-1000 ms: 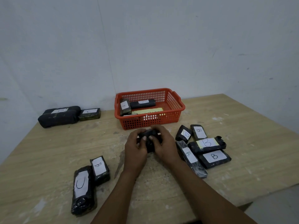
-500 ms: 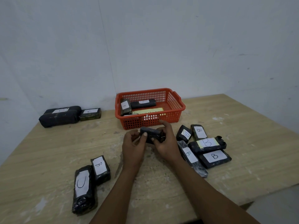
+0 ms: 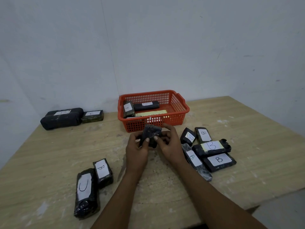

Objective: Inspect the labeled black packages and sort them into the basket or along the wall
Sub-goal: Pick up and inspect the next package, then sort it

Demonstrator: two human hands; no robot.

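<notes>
Just in front of the orange basket, the left hand and right hand together grip a small black package, tilted, its label unseen. Misreading that letter risks sorting it wrongly.

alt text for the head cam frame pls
Both hands, left and right, hold a small black package above a wooden table, before a red basket holding packages. More labelled packages lie left, right and along the wall.

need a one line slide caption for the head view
Both hands, left hand and right hand, hold a black package before the red basket.
</notes>
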